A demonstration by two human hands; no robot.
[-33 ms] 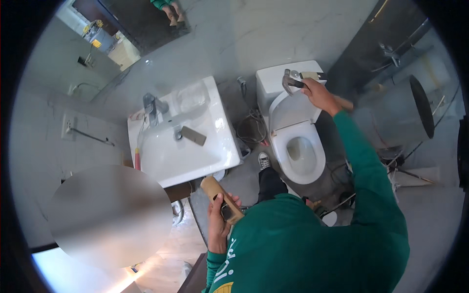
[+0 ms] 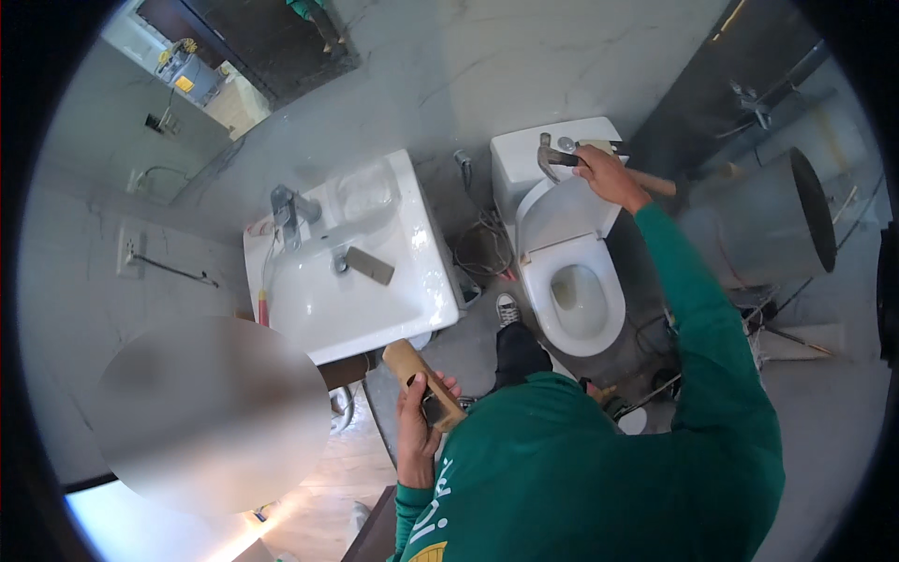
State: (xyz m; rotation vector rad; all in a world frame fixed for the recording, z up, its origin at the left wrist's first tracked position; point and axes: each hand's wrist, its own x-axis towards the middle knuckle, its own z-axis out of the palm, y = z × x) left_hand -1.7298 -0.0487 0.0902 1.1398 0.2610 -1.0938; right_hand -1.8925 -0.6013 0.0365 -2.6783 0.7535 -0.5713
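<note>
In my left hand (image 2: 417, 417) is a wooden hand plane (image 2: 408, 363), its fingers wrapped round the body in front of me. A claw hammer (image 2: 546, 157) is in the grip of my right hand (image 2: 607, 176), over the toilet cistern (image 2: 524, 145). The hammer's metal head points left, and its wooden handle sticks out to the right beyond my fist. Behind that hand a pale flat piece (image 2: 613, 147) with a dark end lies on the cistern, partly hidden. Beneath my right forearm, the toilet (image 2: 571, 328) has its lid raised.
A white washbasin (image 2: 412, 309) with a tap (image 2: 288, 206) is at left; a grey rectangular block (image 2: 370, 266) lies in its bowl, a red-handled tool (image 2: 262, 307) on its edge. A large grey cylinder (image 2: 758, 220) stands at right. A blurred oval covers the lower left.
My right hand and the hammer have shifted slightly left, and more of the hammer's wooden handle shows. My left hand holds the plane almost unmoved.
</note>
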